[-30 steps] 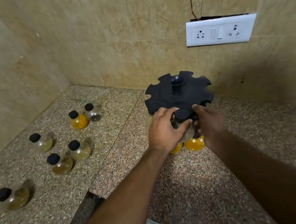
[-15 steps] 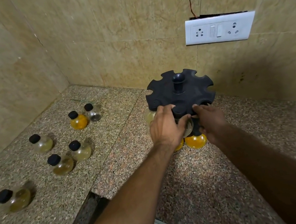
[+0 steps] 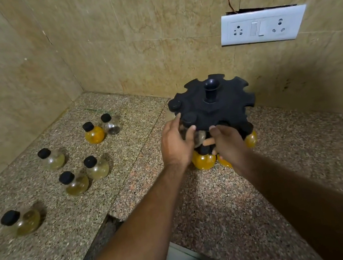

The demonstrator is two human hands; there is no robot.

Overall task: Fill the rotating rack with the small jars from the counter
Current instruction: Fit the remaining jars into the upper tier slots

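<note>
Head camera finding: the step in hand appears to be seating one jar into the upper tier of the black plastic rotating rack with a notched top disc (image 3: pixel 225 107). The rack stands on the speckled granite bench (image 3: pixel 222 200) at far right, near the tiled wall. A small clear round glass jar with a black cap (image 3: pixel 189 118) sits at a notch on the near-left edge of that disc.

Left hand (image 3: pixel 176 144): grip curled round the jar's body, thumb in front, fingers behind; it holds the jar.

Right hand (image 3: pixel 227 143): fingers bent at the disc's near edge, one finger lying under the jar. Whether this grip clasps the rack or only steadies it, I cannot tell.

One further capped jar (image 3: pixel 174 105) is seated in the neighbouring notch. Orange-filled jars (image 3: pixel 203 161) occupy the lower tier. Six loose black-capped glass jars (image 3: pixel 96 167) stand on the bench at left, well apart from the rack.

Judgement: the task is well short of done, with most upper notches open. The next move calls for confirming the neck is home, letting go, turning an open notch to the near side, and reaching left.
</note>
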